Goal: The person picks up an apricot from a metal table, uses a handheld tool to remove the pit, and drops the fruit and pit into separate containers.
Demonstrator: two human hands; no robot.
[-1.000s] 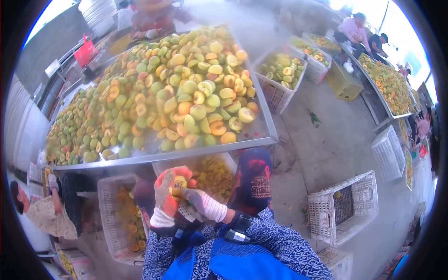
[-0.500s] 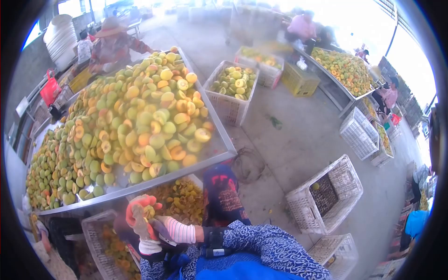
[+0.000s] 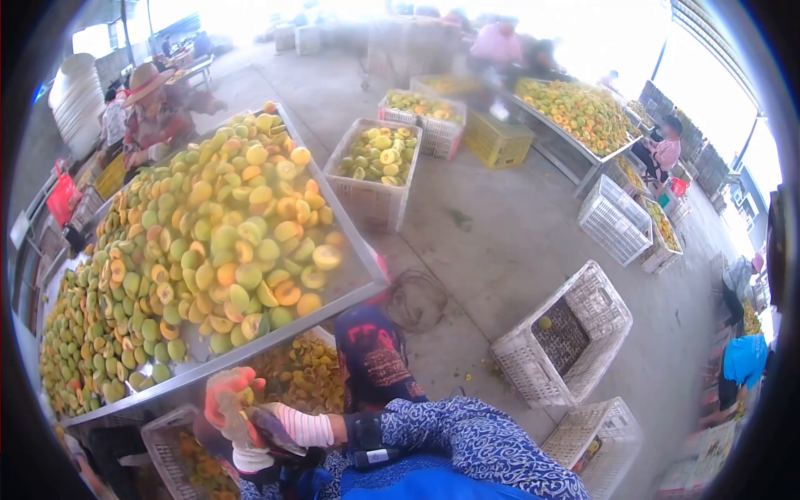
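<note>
My left hand, in an orange-coated glove, is closed around a small yellowish piece of fruit. Close against it is my right hand, in a striped glove with a dark palm; its fingers are curled, and whatever they grip is hidden. Both hands are low, just off the near edge of a metal table. Heaped on that table are green and orange apricot-like fruits, many cut in half. Beneath the hands and table edge, a crate holds yellow fruit pieces.
Another crate with fruit pieces stands at lower left. On the floor at right lies a tipped white crate, with a second crate nearby. A filled crate stands beyond the table. A person in a hat sits across the heap.
The view has swung right, so the table and crates appear farther left. My hands remain together. The person across the table has drawn an arm back from the heap.
</note>
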